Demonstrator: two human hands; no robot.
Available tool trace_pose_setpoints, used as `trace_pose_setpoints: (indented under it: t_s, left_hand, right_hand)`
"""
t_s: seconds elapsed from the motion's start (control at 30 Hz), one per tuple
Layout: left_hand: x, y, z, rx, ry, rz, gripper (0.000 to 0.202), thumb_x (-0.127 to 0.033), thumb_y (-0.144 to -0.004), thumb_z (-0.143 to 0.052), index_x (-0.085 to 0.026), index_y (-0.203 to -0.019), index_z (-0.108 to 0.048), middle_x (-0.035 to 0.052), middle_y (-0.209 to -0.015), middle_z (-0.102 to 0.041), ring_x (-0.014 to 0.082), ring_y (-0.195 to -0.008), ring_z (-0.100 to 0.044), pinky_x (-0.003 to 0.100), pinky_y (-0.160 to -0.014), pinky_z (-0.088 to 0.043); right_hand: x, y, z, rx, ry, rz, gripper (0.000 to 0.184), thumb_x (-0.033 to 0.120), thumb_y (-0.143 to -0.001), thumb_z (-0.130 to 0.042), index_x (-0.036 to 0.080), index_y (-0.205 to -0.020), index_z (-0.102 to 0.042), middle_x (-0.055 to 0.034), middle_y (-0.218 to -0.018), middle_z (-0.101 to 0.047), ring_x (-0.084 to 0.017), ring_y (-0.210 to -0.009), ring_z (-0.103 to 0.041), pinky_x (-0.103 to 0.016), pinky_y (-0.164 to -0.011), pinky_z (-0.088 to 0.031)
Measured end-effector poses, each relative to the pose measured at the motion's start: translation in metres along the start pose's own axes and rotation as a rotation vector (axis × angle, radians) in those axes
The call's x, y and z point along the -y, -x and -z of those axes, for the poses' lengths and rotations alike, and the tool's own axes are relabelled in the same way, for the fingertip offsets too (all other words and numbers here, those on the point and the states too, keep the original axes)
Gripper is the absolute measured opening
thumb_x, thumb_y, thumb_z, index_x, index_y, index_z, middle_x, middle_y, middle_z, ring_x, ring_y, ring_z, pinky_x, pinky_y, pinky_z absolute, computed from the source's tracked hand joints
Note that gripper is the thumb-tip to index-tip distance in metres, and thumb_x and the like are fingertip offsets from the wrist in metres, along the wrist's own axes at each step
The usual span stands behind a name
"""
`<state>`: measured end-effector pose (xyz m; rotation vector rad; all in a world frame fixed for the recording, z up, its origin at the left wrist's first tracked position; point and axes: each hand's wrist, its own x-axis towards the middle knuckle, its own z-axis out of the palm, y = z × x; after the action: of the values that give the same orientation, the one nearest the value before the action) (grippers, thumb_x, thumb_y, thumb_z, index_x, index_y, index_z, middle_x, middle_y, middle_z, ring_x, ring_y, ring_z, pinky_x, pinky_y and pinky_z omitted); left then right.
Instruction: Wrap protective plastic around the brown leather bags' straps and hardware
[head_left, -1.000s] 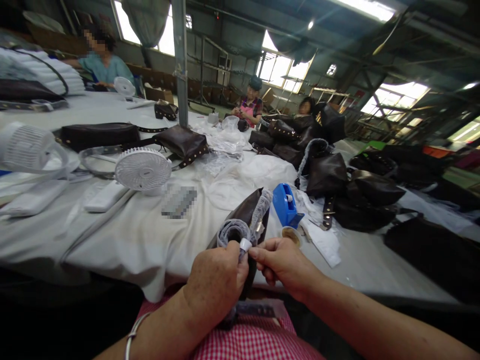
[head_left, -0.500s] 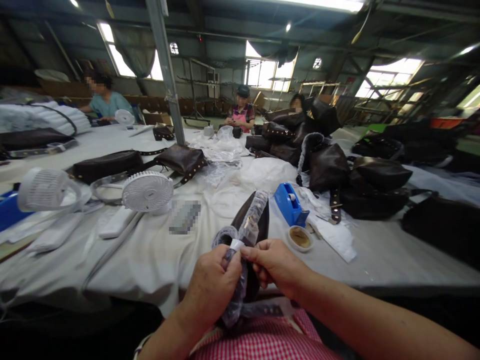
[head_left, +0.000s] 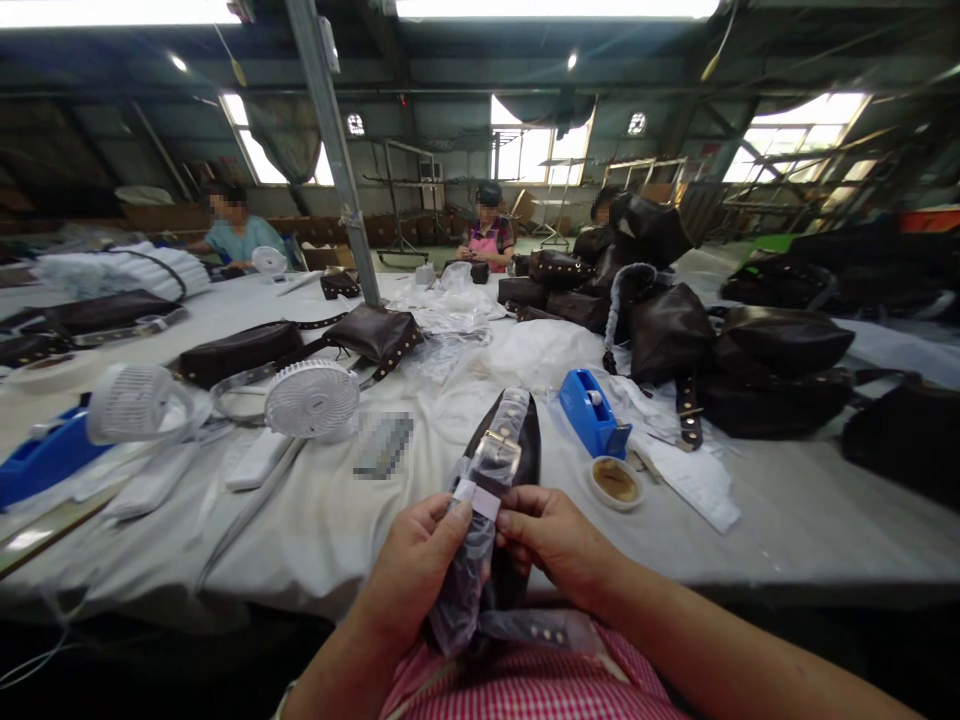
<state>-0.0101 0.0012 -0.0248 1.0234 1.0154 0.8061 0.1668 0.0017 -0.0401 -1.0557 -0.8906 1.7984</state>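
Observation:
Between my hands is a dark strap (head_left: 471, 560) wrapped in clear plastic, with a gold buckle (head_left: 498, 452) near its upper part. A white paper band (head_left: 477, 500) goes across the strap just below the buckle. My left hand (head_left: 420, 560) grips the strap and the band's left end between thumb and fingers. The fingers of my right hand (head_left: 551, 540) pinch the band's right end. Beneath the strap lies a dark brown leather bag (head_left: 531, 440), leaning from my lap onto the table edge. A studded, plastic-covered strap end (head_left: 544, 630) rests on my checked apron.
A blue tape dispenser (head_left: 596, 415) and a small tub of brown paste (head_left: 616, 482) stand right of the bag. White fans (head_left: 313, 398) are on the left. Dark bags (head_left: 671, 330) are piled at the right. A metal post (head_left: 337, 150) rises mid-table; co-workers (head_left: 487, 235) sit beyond.
The strap has turned so that its buckle and the white band face up flat. My fingers have moved apart to the band's two ends. The head view has tilted up slightly.

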Motion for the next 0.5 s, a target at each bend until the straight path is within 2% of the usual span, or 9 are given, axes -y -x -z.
trace_pose_setpoints:
  t_s: [0.07,0.13,0.17,0.27,0.33,0.4,0.43,0.5]
  left_hand:
    - [-0.004,0.002,0.003,0.008,-0.081,-0.015,0.043,-0.056,-0.089,-0.054,-0.014,-0.095,-0.061,0.0008,-0.058,-0.063,0.0122,-0.047,-0.056,0.021,-0.045,-0.043]
    - [-0.012,0.007,0.008,-0.025,-0.354,-0.082,0.044,-0.057,-0.09,-0.051,-0.015,-0.094,-0.063,0.0015,-0.063,-0.064,0.0151,-0.054,-0.059,0.024,-0.051,-0.044]
    - [-0.017,0.009,0.011,-0.087,-0.557,-0.13,0.044,-0.057,-0.09,-0.051,-0.015,-0.095,-0.064,0.0011,-0.062,-0.062,0.0166,-0.056,-0.06,0.026,-0.054,-0.045]
    - [-0.034,0.014,0.014,-0.375,-1.123,-0.282,0.049,-0.06,-0.087,-0.054,-0.015,-0.106,-0.065,0.0018,-0.064,-0.061,0.0223,-0.065,-0.062,0.033,-0.065,-0.047]
    - [-0.042,0.013,0.01,-0.479,-1.291,-0.379,0.053,-0.059,-0.085,-0.056,-0.015,-0.113,-0.062,0.0085,-0.085,-0.067,0.0275,-0.084,-0.065,0.04,-0.079,-0.05]
    - [-0.045,0.008,0.001,-0.443,-1.326,-0.423,0.052,-0.054,-0.085,-0.058,-0.015,-0.12,-0.058,0.014,-0.112,-0.065,0.0303,-0.104,-0.063,0.043,-0.09,-0.049]
    - [-0.045,0.004,-0.003,-0.407,-1.321,-0.414,0.052,-0.05,-0.084,-0.06,-0.016,-0.123,-0.056,0.0145,-0.119,-0.063,0.0306,-0.109,-0.061,0.043,-0.093,-0.048]
    - [-0.043,-0.004,-0.01,-0.352,-1.289,-0.359,0.052,-0.044,-0.083,-0.063,-0.017,-0.126,-0.052,0.0135,-0.119,-0.064,0.0299,-0.11,-0.062,0.041,-0.093,-0.049]
  right_hand:
    - [0.004,0.001,-0.003,0.011,0.024,0.03,0.032,0.038,-0.068,-0.08,0.014,-0.083,-0.066,0.0029,-0.064,-0.06,-0.006,-0.046,-0.044,-0.021,-0.045,-0.035]
    - [0.008,0.001,-0.006,0.022,0.067,0.051,0.029,0.037,-0.069,-0.078,0.014,-0.08,-0.066,0.003,-0.063,-0.059,-0.006,-0.046,-0.044,-0.021,-0.045,-0.034]
    - [0.01,0.001,-0.007,0.025,0.093,0.061,0.027,0.038,-0.07,-0.076,0.014,-0.077,-0.066,0.003,-0.062,-0.058,-0.006,-0.045,-0.043,-0.021,-0.045,-0.033]
    - [0.013,-0.001,-0.008,0.022,0.171,0.088,0.023,0.037,-0.072,-0.07,0.015,-0.073,-0.065,0.0037,-0.058,-0.055,-0.007,-0.044,-0.041,-0.022,-0.045,-0.033]
    - [0.012,-0.002,-0.009,0.027,0.228,0.104,0.018,0.034,-0.074,-0.065,0.016,-0.073,-0.066,0.0045,-0.055,-0.051,-0.007,-0.044,-0.04,-0.022,-0.045,-0.032]
    - [0.011,-0.001,-0.009,0.049,0.294,0.138,0.015,0.029,-0.075,-0.06,0.016,-0.074,-0.068,0.0046,-0.054,-0.049,-0.008,-0.047,-0.041,-0.022,-0.047,-0.034]
    - [0.01,0.0,-0.008,0.065,0.325,0.165,0.015,0.027,-0.075,-0.058,0.016,-0.077,-0.07,0.0039,-0.056,-0.051,-0.009,-0.049,-0.044,-0.022,-0.048,-0.035]
    - [0.009,0.003,-0.003,0.077,0.369,0.222,0.021,0.024,-0.075,-0.058,0.017,-0.088,-0.073,0.0012,-0.069,-0.062,-0.01,-0.056,-0.049,-0.023,-0.054,-0.04]
